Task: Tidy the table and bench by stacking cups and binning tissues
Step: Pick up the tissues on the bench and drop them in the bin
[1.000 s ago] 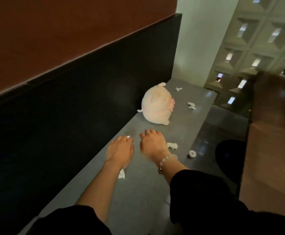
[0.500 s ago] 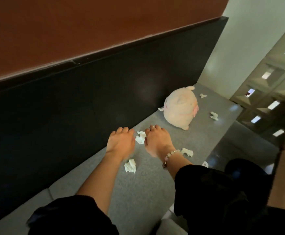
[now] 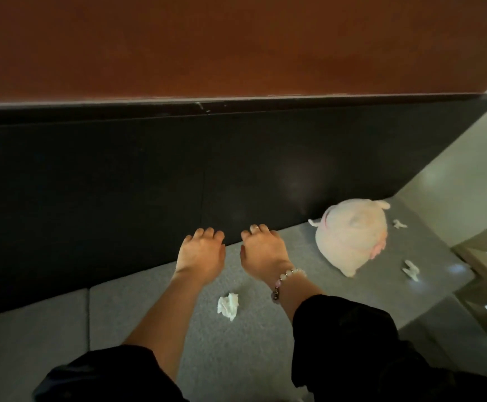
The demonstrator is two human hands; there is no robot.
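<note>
My left hand [image 3: 201,250] and my right hand [image 3: 264,250] hover side by side over the grey bench [image 3: 149,314], backs up, fingers bent downward near the black backrest. What lies under the palms is hidden. No tissue shows in the left hand. A crumpled white tissue [image 3: 228,306] lies on the bench just below and between my wrists. Two more tissue scraps [image 3: 410,269] [image 3: 399,224] lie to the right, beyond a pale pink plush toy [image 3: 352,236]. No cups are in view.
The black backrest [image 3: 178,184] runs along the far side of the bench under a brown wall. The bench's right end drops to a glossy floor [image 3: 454,329]. My dark sleeves fill the bottom of the view.
The view has swung left, so the plush toy sits further right. Both hands have stayed close together. The tissue that lay between them half a second ago is no longer visible.
</note>
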